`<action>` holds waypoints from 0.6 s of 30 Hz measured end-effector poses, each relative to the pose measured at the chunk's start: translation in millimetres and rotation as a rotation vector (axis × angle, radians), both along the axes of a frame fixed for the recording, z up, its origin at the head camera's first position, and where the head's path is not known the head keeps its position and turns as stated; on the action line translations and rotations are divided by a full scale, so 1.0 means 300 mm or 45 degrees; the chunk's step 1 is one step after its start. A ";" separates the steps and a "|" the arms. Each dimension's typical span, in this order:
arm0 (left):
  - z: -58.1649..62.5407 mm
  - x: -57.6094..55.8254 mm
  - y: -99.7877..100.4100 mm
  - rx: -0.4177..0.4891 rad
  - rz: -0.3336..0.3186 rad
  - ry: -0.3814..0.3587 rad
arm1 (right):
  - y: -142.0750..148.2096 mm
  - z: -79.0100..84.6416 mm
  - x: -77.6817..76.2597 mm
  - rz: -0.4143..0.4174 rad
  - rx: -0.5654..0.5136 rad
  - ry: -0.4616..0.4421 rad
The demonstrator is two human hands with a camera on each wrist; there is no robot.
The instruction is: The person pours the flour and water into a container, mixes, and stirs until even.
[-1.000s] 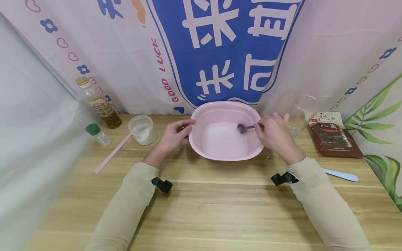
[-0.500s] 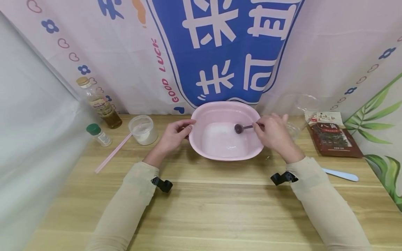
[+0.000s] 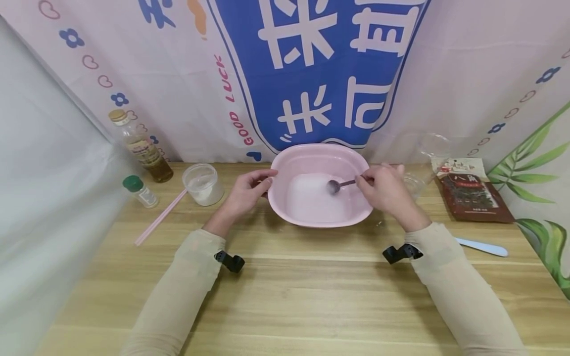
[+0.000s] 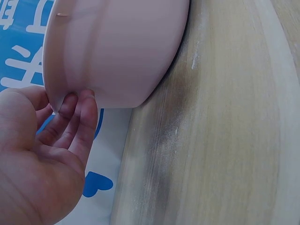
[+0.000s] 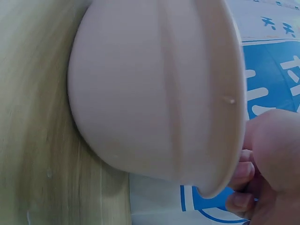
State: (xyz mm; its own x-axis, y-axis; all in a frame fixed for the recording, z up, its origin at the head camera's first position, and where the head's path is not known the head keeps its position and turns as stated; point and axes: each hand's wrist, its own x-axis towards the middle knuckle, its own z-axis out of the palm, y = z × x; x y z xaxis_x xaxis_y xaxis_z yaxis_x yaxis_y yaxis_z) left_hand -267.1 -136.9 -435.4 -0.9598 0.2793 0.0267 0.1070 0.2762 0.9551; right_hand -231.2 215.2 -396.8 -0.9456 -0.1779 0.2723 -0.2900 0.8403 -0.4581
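A pink basin [image 3: 320,223] stands on the table with white contents in its bottom. My left hand [image 3: 244,194] grips the basin's left rim; in the left wrist view its fingers press the outer wall below the rim. My right hand [image 3: 388,193] pinches the handle of a small dark spoon [image 3: 333,187] over the right rim. The spoon's bowl is inside the basin, at or just above the white contents, and slightly blurred. In the right wrist view the basin wall hides the spoon, and only part of the right hand [image 5: 276,159] shows.
To the left stand a clear tub [image 3: 202,185] of white powder, pink chopsticks [image 3: 160,217], a green-capped shaker [image 3: 140,192] and an oil bottle [image 3: 144,151]. On the right are a clear container [image 3: 414,184], a brown spice packet [image 3: 474,193] and a light blue utensil handle [image 3: 483,246].
The spoon has moved a little left across the basin, with my right hand shifting slightly the same way. My left hand stays at the rim.
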 end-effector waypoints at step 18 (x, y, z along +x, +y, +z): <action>-0.002 0.000 0.002 -0.012 0.006 0.007 | 0.003 -0.010 0.000 0.060 0.115 0.150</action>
State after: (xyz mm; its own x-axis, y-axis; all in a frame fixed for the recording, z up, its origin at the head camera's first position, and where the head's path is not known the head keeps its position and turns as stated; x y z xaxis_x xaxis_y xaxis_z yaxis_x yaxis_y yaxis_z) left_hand -267.2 -136.3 -435.9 -0.9610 0.2750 0.0296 0.1112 0.2860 0.9517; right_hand -231.1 216.3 -399.8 -0.8981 -0.2499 0.3619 -0.3772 0.8608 -0.3418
